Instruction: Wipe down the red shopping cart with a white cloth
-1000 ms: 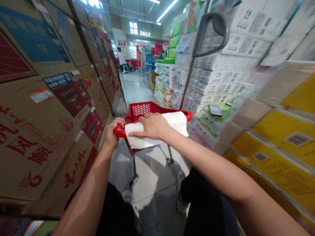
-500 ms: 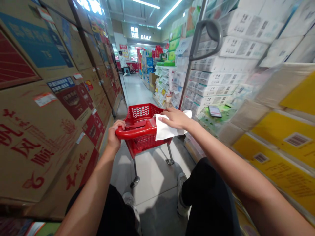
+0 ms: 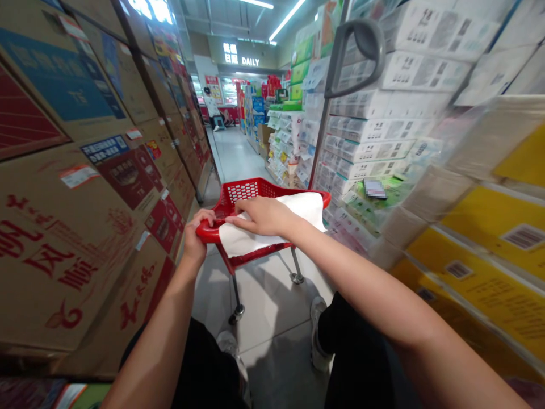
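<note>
A red plastic shopping cart (image 3: 243, 193) with metal legs stands on the floor in front of me. My left hand (image 3: 196, 233) is closed around the left end of its handle (image 3: 208, 234). Over most of the handle lies a white cloth (image 3: 305, 211), its front edge hanging down. My right hand (image 3: 259, 217) presses the cloth onto the left-middle part of the handle, fingers bent over the far side and partly hidden. At the far right, the handle's red end (image 3: 326, 199) shows beyond the cloth.
Stacked cardboard cartons (image 3: 63, 238) wall the left side. White paper packs (image 3: 374, 128) and yellow-white packs (image 3: 494, 233) rise on the right. A grey loop handle on a pole (image 3: 377, 62) juts in at the upper right. Along the tiled aisle (image 3: 240, 156), a person (image 3: 212, 107) sits far off.
My right hand has slid left along the handle with the cloth, which now covers the handle's middle and left part. My left hand keeps its hold.
</note>
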`<state>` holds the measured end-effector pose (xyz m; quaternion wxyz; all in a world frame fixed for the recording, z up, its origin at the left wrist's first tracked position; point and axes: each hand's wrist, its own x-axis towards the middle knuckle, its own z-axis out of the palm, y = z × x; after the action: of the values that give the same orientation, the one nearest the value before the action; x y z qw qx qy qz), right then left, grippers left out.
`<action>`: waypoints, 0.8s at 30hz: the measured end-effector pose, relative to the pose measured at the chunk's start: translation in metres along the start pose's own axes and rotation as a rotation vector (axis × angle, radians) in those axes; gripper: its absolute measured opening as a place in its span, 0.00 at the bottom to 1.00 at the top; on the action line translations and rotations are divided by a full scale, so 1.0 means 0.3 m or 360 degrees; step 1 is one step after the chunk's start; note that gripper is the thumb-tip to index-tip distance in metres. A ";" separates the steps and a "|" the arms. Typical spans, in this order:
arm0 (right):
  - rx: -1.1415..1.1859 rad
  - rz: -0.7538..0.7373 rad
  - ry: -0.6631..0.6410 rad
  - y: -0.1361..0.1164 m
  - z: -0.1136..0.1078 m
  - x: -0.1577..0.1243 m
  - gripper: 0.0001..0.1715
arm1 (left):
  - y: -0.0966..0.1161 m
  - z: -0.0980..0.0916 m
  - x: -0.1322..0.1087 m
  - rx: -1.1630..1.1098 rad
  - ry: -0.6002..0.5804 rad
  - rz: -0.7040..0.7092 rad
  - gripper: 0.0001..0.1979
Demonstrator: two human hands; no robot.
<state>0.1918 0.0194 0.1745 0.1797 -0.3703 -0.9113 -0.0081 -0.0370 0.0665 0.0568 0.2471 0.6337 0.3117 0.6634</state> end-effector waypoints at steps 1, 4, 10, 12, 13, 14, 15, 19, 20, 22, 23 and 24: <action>0.0000 0.0017 -0.0017 0.012 -0.007 -0.007 0.32 | 0.000 -0.009 0.000 0.0030 -0.0024 -0.0010 0.17; -0.0061 0.0084 -0.0088 0.059 -0.032 -0.036 0.34 | 0.000 -0.029 -0.002 0.0062 -0.0060 -0.0012 0.16; -0.0081 0.0109 -0.0164 0.159 -0.071 -0.112 0.33 | 0.010 -0.033 -0.006 -0.0044 -0.0070 0.0011 0.17; -0.0065 0.0116 -0.0147 0.186 -0.079 -0.140 0.31 | 0.013 -0.028 -0.007 -0.0040 -0.0067 -0.0015 0.18; -0.0065 0.0133 -0.0136 0.195 -0.082 -0.152 0.31 | 0.014 -0.023 -0.008 -0.0030 -0.0057 -0.0027 0.18; -0.0077 0.0158 -0.0127 0.199 -0.084 -0.161 0.31 | 0.015 -0.017 -0.009 -0.0020 -0.0039 -0.0036 0.19; -0.0102 0.0184 -0.0123 0.196 -0.084 -0.165 0.32 | 0.016 -0.010 -0.011 -0.0015 -0.0010 -0.0039 0.19; -0.0260 0.0220 -0.0107 0.122 -0.063 -0.133 0.37 | 0.022 0.028 -0.016 -0.0061 0.0120 -0.0028 0.20; -0.0283 0.0198 -0.0095 0.090 -0.052 -0.115 0.39 | 0.025 0.036 -0.017 -0.0083 0.0132 -0.0031 0.20; -0.0289 0.0102 -0.0085 0.023 -0.028 -0.073 0.42 | 0.031 0.045 -0.019 -0.0120 0.0124 -0.0041 0.19; -0.0278 0.0045 -0.0097 -0.008 -0.016 -0.053 0.44 | 0.034 0.045 -0.020 -0.0130 0.0111 -0.0044 0.19; -0.0264 -0.0004 -0.0119 -0.034 -0.005 -0.034 0.45 | 0.037 0.042 -0.020 -0.0132 0.0096 -0.0048 0.19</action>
<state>0.1921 0.0049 0.1738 0.1143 -0.3829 -0.9140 -0.0700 -0.0232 0.0560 0.0609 0.2736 0.5979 0.3008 0.6908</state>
